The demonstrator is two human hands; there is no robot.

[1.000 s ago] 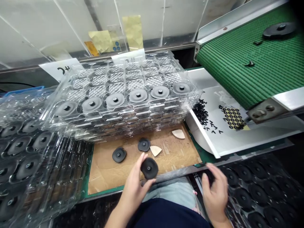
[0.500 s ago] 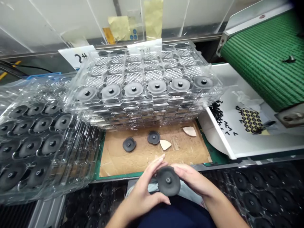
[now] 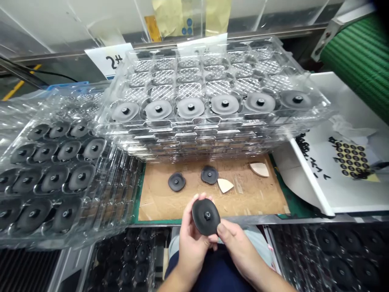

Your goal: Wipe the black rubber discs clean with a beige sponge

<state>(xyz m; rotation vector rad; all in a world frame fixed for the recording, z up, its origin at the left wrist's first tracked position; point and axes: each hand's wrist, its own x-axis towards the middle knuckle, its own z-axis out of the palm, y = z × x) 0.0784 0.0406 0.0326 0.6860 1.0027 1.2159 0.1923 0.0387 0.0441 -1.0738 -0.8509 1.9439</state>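
A black rounded disc part (image 3: 206, 216) with a small centre hub is held up over my lap by both hands. My left hand (image 3: 191, 247) wraps fingers round its left and lower edge. My right hand (image 3: 238, 249) pinches its lower right edge with thumb and fingers. Two more black parts (image 3: 176, 181) (image 3: 209, 174) lie on the brown cardboard mat (image 3: 249, 198), beside two pale wedge-shaped pieces (image 3: 225, 185) (image 3: 259, 169). Behind the mat stands a stack of clear plastic trays (image 3: 212, 134); the front row of the top tray holds several grey disc parts (image 3: 191, 107).
More clear trays filled with black parts (image 3: 54, 178) sit at the left. A white tray (image 3: 343, 178) with small black bits and a sheet of dots is at the right, below a green conveyor belt (image 3: 361, 56). Trays of black parts (image 3: 334, 255) lie under the bench edge.
The view has swung left and closer to the trays. The black part has been lifted and turned upright in both hands; a second ago only my left hand held it.
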